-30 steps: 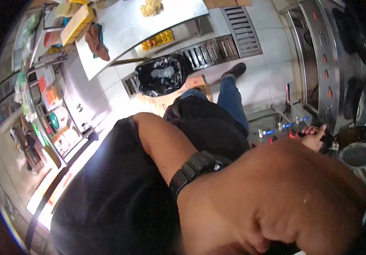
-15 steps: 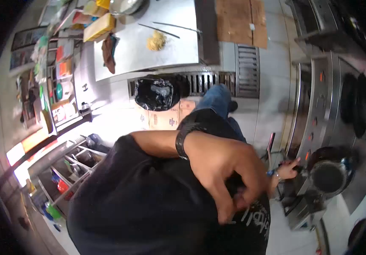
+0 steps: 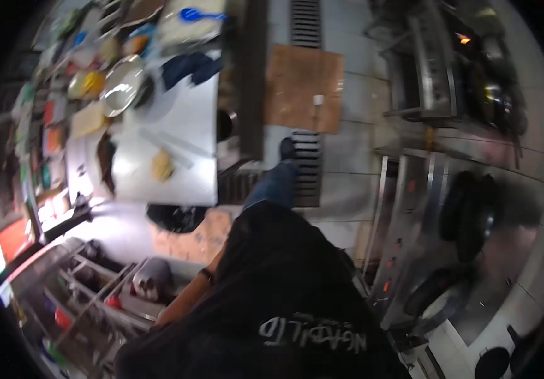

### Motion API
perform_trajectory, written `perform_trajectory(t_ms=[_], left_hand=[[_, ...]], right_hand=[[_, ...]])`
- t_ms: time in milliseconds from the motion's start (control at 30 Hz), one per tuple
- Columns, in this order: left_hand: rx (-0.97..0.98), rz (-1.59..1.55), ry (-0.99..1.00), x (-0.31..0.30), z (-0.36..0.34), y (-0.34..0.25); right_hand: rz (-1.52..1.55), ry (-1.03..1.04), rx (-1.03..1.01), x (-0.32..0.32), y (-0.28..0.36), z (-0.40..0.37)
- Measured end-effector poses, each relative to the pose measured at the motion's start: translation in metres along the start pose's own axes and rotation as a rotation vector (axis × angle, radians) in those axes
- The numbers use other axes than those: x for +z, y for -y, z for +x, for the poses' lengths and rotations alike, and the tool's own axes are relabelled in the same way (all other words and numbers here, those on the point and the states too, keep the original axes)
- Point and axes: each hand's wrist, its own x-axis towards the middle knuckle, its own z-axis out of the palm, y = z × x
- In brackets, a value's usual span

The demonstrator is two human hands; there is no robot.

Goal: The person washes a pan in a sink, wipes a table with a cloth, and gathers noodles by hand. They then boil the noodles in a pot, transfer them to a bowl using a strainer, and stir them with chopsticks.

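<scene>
My left forearm comes down beside the black shirt, with a dark band at the wrist. Only a sliver of my left hand [image 3: 217, 260] shows past the band; its fingers are hidden behind the shirt. It is nearest to the cardboard [image 3: 190, 238] on the floor. My right hand is out of view. On the white-topped table [image 3: 193, 123] lie a yellowish mound [image 3: 162, 165] and blurred thin sticks [image 3: 171, 146]. A brown cloth [image 3: 105, 163] hangs at the table's edge.
A steel bowl [image 3: 122, 87], a dark blue cloth [image 3: 190, 67] and a blue scoop [image 3: 201, 15] are at the table's far end. Stoves with dark pans [image 3: 458, 205] line the right. Cardboard [image 3: 303, 88] covers a floor drain [image 3: 305, 177]. Divided bins [image 3: 98, 278] stand lower left.
The view has shifted, so the table sits lower and further left. My left hand has dropped from before the chest to the side. My right hand, earlier by a pan handle, has left view.
</scene>
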Motion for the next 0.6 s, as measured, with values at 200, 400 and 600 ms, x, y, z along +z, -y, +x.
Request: perform_trajectory(t_ms=[200,400,600], left_hand=[[-0.176,-0.304,0.047,0.002,0.037,-0.060],[-0.184,-0.208,-0.162,0.045,0.046,-0.113],[-0.192,0.055,-0.492,0.113,0.048,-0.139]], right_hand=[[0.109,-0.064,0.336,-0.086,0.057,0.152],[0.540,-0.268,0.158,-0.122,0.337,0.211],[0.680,-0.320,0.219,-0.183,0.474,0.380]])
